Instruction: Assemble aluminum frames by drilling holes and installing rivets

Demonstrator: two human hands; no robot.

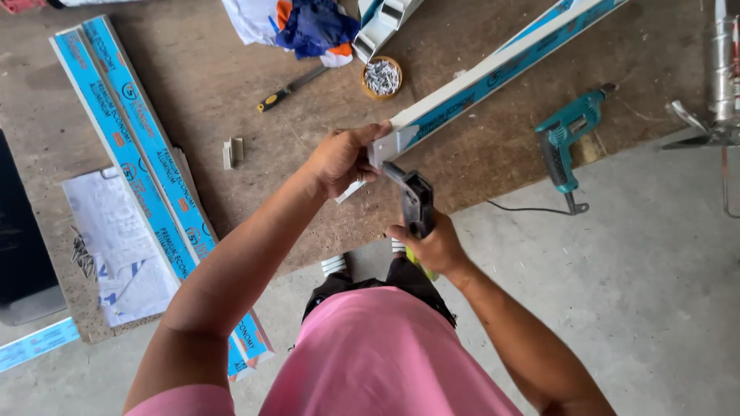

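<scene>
While I watched through the head camera, the left hand [339,158] was closed around the cut end of a long aluminium profile [493,71] wrapped in blue-and-white film, pinning it at the near edge of the brown workbench [231,92]. The profile ran diagonally up and to the right across the board. The right hand [433,246] was wrapped tight on the handle of a dark hand riveter [412,196], its nose touching the profile's end just beside the left thumb. Noted nearby: a teal electric drill [569,139] lying at the bench edge to the right, a small round dish of rivets [381,77] above the hands, a screwdriver [291,87] left of the dish. Two more film-wrapped profiles [131,146] lay well apart on the left, over some white paper [116,231]. Crumpled cloth [301,27] sat at the far edge.
</scene>
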